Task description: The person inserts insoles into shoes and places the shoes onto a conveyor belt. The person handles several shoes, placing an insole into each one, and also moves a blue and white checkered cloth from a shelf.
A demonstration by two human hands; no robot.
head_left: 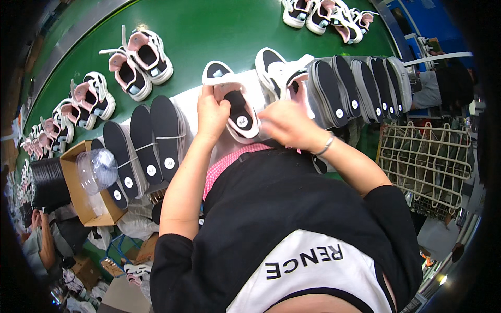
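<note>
My left hand grips the side of a white, black and pink sneaker, its thumb at the shoe opening. Inside that sneaker lies a black insole with a round white sticker at the heel. My right hand is beside the sneaker's heel, its fingers bent and smeared by motion; whether they pinch anything is hidden. Just beyond it, a matching sneaker rests on the bench with its white strap sticking out.
Stacks of black insoles stand left and right along the near edge. More sneakers sit on the green bench. A cardboard box with clear plastic is at left, a wire rack at right. Another person's hands show far left.
</note>
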